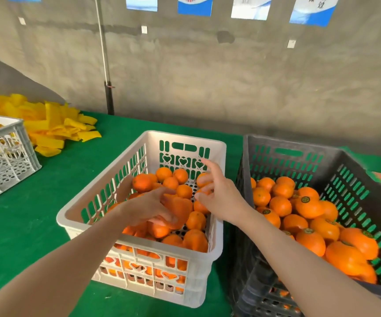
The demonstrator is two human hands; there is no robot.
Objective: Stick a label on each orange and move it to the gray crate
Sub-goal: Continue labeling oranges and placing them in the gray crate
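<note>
The left hand [146, 208] curled its fingers round a blurred orange [180, 210] above the white crate [185, 136]; the right hand [221, 197] beside it was spread, holding nothing. Right of the 2 hands stood the gray crate [299, 143] on green cloth [47, 191], before a concrete wall [207, 76] with posters [195, 5].

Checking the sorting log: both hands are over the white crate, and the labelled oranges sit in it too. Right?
Not quite. The head view shows the left hand, gripping an orange, and right hand over the white crate, but the labelled oranges sit in the gray crate beside it.
</note>
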